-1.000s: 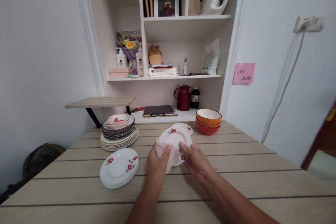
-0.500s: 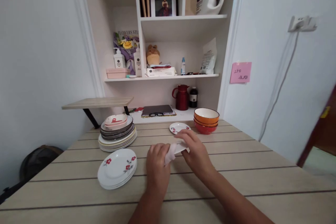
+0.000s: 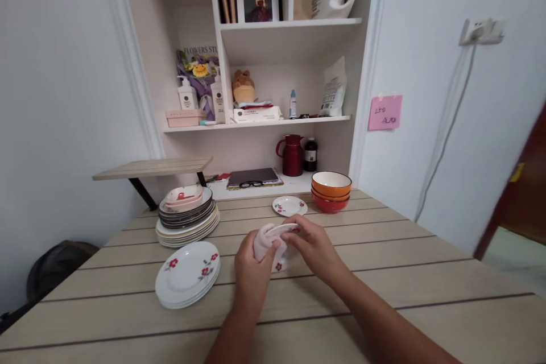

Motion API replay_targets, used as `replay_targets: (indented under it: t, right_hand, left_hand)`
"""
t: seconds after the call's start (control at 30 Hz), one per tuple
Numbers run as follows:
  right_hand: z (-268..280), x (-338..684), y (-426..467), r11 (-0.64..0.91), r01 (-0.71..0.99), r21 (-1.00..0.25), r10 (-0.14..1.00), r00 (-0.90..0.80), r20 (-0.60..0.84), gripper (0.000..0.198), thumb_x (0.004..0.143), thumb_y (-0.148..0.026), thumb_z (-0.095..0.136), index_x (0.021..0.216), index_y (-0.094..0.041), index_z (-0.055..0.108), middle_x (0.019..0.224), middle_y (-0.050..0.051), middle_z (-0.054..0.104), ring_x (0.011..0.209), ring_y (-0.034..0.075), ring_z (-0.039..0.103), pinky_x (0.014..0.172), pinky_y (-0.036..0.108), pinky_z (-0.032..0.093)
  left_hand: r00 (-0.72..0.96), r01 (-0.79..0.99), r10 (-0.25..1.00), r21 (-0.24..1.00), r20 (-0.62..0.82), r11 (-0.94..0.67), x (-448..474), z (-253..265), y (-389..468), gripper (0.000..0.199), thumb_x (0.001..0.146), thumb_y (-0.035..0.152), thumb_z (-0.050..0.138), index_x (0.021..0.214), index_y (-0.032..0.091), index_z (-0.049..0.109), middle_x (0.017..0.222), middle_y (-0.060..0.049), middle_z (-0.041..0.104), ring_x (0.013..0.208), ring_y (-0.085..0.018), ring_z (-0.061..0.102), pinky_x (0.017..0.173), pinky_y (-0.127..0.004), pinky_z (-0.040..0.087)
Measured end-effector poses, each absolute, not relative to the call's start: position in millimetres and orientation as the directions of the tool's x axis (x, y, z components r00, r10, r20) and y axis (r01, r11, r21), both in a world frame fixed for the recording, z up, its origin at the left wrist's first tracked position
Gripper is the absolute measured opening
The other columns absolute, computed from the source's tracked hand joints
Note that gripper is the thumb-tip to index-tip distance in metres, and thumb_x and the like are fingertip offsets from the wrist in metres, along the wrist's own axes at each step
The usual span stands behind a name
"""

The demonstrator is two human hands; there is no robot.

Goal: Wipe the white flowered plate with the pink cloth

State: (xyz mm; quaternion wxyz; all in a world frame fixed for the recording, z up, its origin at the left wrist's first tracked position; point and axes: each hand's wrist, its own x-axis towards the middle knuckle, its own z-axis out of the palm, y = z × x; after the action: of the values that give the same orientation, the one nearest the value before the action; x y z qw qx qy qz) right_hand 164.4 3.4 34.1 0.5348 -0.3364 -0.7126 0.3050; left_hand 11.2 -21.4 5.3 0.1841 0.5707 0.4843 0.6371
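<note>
Above the middle of the table I hold a small white plate with red flowers, tilted up. My left hand is closed on a pale pink cloth, which wraps over the plate's left edge. With fingers and thumb, my right hand grips the plate's right rim. A matching small flowered plate lies flat just beyond my hands. To the left sits a stack of larger white flowered plates. Parts of the held plate are hidden by the cloth and my fingers.
Behind the flowered stack stands a taller pile of plates topped with small pink dishes. Orange and red bowls are stacked at the back right. A red jug and a dark laptop are at the shelf's foot. A small raised wooden shelf stands back left.
The held plate has turned from nearly edge-on to showing more of its flowered face. The cloth now spreads over its left edge. The view has shifted slightly.
</note>
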Motion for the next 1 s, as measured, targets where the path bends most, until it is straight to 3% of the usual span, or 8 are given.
replay_targets:
  t: [0.13, 0.27, 0.4, 0.57, 0.77, 0.9, 1.0]
  right_hand:
    - [25.4, 158.5, 5.9, 0.392, -0.083, -0.916, 0.904, -0.147, 0.401, 0.017, 0.077, -0.034, 0.067, 0.086, -0.021, 0.061, 0.070, -0.004, 0.060, 0.064, 0.015, 0.053, 0.059, 0.025, 0.040]
    - [21.4, 153.5, 5.6, 0.268, -0.229, -0.936, 0.943, -0.135, 0.303, 0.025, 0.072, -0.038, 0.073, 0.085, -0.021, 0.059, 0.068, -0.004, 0.060, 0.058, 0.014, 0.051, 0.055, 0.024, 0.039]
    - [21.3, 151.7, 4.5, 0.201, -0.343, -0.918, 0.961, -0.111, 0.252, 0.028, 0.069, -0.037, 0.077, 0.087, -0.021, 0.062, 0.069, -0.003, 0.064, 0.059, 0.014, 0.054, 0.056, 0.024, 0.040]
    - [21.3, 149.9, 5.8, 0.160, -0.473, -0.866, 0.977, -0.052, 0.209, 0.038, 0.067, -0.037, 0.080, 0.098, -0.021, 0.064, 0.086, 0.001, 0.072, 0.070, 0.018, 0.062, 0.064, 0.027, 0.047]
    - [20.7, 146.0, 7.4, 0.062, -0.625, -0.779, 0.981, -0.105, 0.162, 0.035, 0.071, -0.034, 0.079, 0.102, -0.025, 0.064, 0.096, 0.002, 0.073, 0.079, 0.019, 0.067, 0.073, 0.031, 0.052]
    - [22.6, 149.5, 6.4, 0.062, -0.554, -0.830, 0.959, -0.196, 0.203, 0.032, 0.078, -0.039, 0.071, 0.104, -0.024, 0.063, 0.101, 0.003, 0.071, 0.086, 0.021, 0.066, 0.078, 0.033, 0.052]
    - [25.4, 155.1, 6.2, 0.287, -0.284, -0.915, 0.938, -0.111, 0.328, 0.032, 0.081, -0.037, 0.066, 0.109, -0.024, 0.061, 0.104, 0.004, 0.069, 0.086, 0.021, 0.063, 0.072, 0.033, 0.051]
  left_hand:
    - [-0.308, 0.227, 0.835, 0.887, 0.456, -0.401, 11.5, 13.0, -22.8, 0.030, 0.073, 0.039, 0.071, 0.094, 0.018, 0.071, 0.082, -0.004, 0.074, 0.076, -0.020, 0.067, 0.071, -0.029, 0.052]
    - [-0.325, 0.205, 0.850, 0.908, 0.415, -0.365, 11.1, 13.1, -21.4, 0.033, 0.073, 0.039, 0.070, 0.098, 0.018, 0.071, 0.084, -0.003, 0.074, 0.076, -0.019, 0.066, 0.070, -0.028, 0.052]
    - [-0.342, 0.121, 0.869, 0.933, 0.359, -0.338, 11.6, 11.6, -19.8, 0.038, 0.071, 0.041, 0.072, 0.100, 0.017, 0.071, 0.087, -0.005, 0.075, 0.079, -0.021, 0.068, 0.072, -0.029, 0.053]
    - [-0.358, 0.034, 0.874, 0.940, 0.328, -0.339, 12.9, 12.5, -19.8, 0.044, 0.070, 0.042, 0.074, 0.104, 0.015, 0.071, 0.096, -0.009, 0.076, 0.086, -0.023, 0.070, 0.078, -0.031, 0.053]
    - [-0.339, -0.035, 0.904, 0.957, 0.259, -0.287, 14.7, 12.9, -21.9, 0.047, 0.067, 0.044, 0.077, 0.101, 0.012, 0.071, 0.094, -0.011, 0.076, 0.086, -0.024, 0.071, 0.077, -0.031, 0.053]
    - [-0.362, 0.042, 0.881, 0.950, 0.304, -0.311, 15.3, 10.5, -23.1, 0.040, 0.070, 0.042, 0.075, 0.097, 0.013, 0.071, 0.094, -0.012, 0.076, 0.085, -0.025, 0.070, 0.077, -0.033, 0.053]
    - [-0.382, 0.196, 0.817, 0.901, 0.433, -0.386, 14.5, 8.2, -23.6, 0.030, 0.076, 0.039, 0.071, 0.094, 0.016, 0.071, 0.091, -0.009, 0.075, 0.084, -0.024, 0.069, 0.077, -0.032, 0.052]
